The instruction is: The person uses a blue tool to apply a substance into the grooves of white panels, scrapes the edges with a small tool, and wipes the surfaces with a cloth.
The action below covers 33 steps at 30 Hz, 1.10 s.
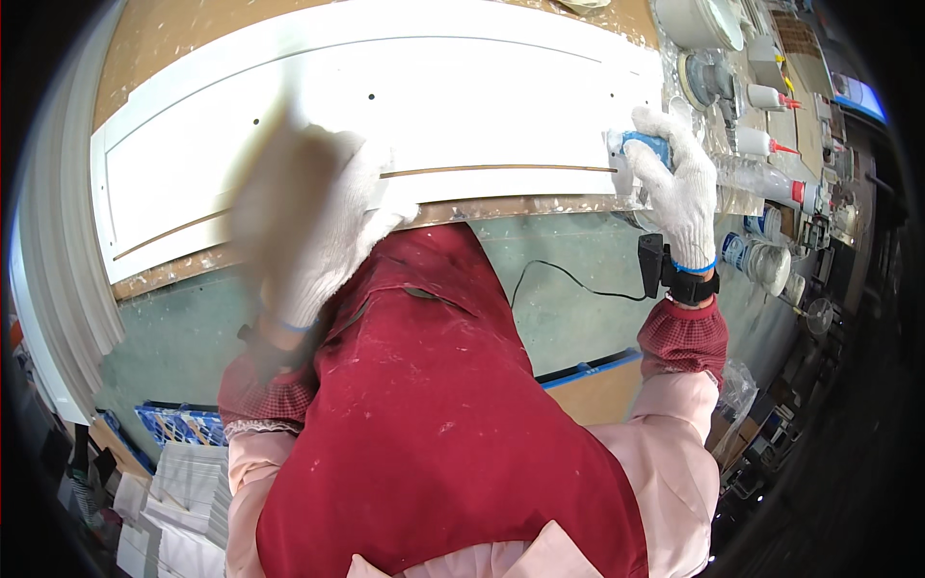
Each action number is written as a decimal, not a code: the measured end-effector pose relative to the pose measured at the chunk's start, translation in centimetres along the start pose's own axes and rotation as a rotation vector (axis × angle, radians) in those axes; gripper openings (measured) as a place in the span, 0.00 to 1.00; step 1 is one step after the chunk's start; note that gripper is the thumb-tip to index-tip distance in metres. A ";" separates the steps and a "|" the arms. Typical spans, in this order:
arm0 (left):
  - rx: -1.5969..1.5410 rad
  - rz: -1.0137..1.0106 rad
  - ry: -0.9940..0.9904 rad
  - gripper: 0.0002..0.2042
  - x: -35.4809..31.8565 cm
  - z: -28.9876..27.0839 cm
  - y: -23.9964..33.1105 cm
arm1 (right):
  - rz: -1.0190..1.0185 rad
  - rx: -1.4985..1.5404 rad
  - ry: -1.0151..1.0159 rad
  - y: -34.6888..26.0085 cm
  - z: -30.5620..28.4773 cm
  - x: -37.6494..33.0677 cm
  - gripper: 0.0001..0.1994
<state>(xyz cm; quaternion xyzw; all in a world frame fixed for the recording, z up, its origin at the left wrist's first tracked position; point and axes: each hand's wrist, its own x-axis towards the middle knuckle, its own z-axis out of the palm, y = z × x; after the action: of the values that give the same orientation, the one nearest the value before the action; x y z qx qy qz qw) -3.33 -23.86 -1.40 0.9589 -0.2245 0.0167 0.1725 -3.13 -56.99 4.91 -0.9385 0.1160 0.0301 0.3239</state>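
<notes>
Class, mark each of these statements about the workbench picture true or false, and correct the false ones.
1. Both hands wear white knit gloves. True: left hand, right hand.
2. The right hand grips a blue object. True.
3. The white panel lies on the floor. False: it rests on a brown bench top.
4. The apron is green. False: it is red.
5. The left hand is sharp and still. False: it is blurred by motion.

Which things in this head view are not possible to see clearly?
- Left hand: motion blur; grip unreadable.
- Blue object in the right hand: mostly covered by glove fingers.
- White panel: lower middle hidden behind the left hand.
- Bottles at right: too small, bent by fisheye.
</notes>
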 end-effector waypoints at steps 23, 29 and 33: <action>0.019 -0.046 -0.046 0.30 0.0 -0.3 0.3 | -0.092 0.116 0.058 0.9 0.2 3.4 0.19; 0.015 -0.008 -0.018 0.29 0.1 -0.4 0.2 | -0.112 0.210 -0.024 1.7 -0.5 5.8 0.18; 0.010 -0.022 -0.030 0.29 -0.1 -0.2 0.1 | -0.217 0.165 -0.029 2.5 -0.2 6.6 0.18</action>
<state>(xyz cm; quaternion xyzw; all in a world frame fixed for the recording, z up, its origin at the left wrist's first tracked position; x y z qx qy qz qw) -3.43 -23.82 -1.20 0.9624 -0.2163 0.0016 0.1646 2.70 -60.33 2.75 -0.9151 0.0113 -0.0010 0.4030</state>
